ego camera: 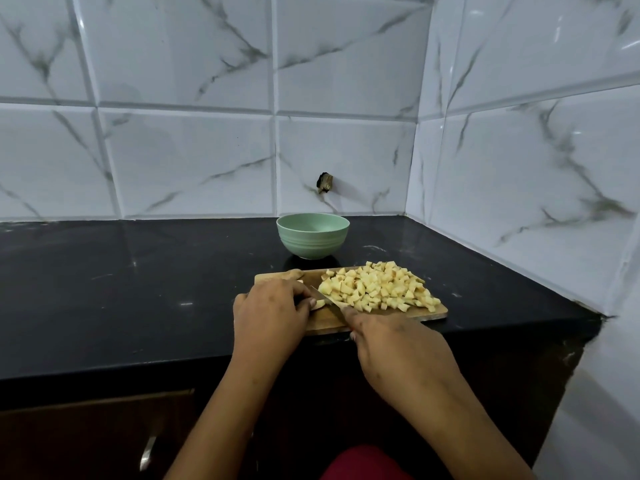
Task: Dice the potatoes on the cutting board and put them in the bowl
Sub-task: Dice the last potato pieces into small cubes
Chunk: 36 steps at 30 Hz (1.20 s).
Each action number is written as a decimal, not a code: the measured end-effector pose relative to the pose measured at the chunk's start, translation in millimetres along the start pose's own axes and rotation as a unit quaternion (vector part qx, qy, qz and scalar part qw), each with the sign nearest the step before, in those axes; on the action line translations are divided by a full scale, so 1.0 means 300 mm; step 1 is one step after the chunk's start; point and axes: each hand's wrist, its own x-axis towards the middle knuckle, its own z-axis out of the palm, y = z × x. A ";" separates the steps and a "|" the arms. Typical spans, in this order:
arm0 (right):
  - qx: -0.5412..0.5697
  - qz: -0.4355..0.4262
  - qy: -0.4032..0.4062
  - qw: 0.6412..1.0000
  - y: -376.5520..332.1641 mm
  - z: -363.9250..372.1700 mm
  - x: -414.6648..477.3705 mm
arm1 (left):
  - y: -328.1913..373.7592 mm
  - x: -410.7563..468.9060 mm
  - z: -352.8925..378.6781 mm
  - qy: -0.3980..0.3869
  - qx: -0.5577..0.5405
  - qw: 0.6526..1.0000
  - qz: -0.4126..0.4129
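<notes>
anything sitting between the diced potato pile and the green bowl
Nothing visible. Only a strip of bare black counter separates the diced potato pile from the green bowl, which stands just beyond the cutting board's far edge.

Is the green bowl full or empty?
Looks empty: the bowl shows bare green inside; the potato cubes lie heaped on the cutting board.

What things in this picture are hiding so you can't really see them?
All in the head view:
- Handle of the knife: wrapped inside the right hand; only the blade shows.
- Potato piece being cut: mostly under the left hand.
- Bottom of the bowl: its near wall hides it, so I cannot tell if anything is inside.
- Dark thing on the wall: too small to name.
</notes>
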 end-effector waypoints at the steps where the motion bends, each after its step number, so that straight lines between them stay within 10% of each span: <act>1: -0.006 -0.006 0.003 1.000 0.002 -0.002 0.006 | 0.000 -0.005 0.005 0.009 -0.001 1.000 -0.001; 36: -0.049 -0.024 -0.021 0.998 -0.093 0.006 -0.023 | -0.023 -0.028 0.047 0.036 -0.130 0.990 -0.042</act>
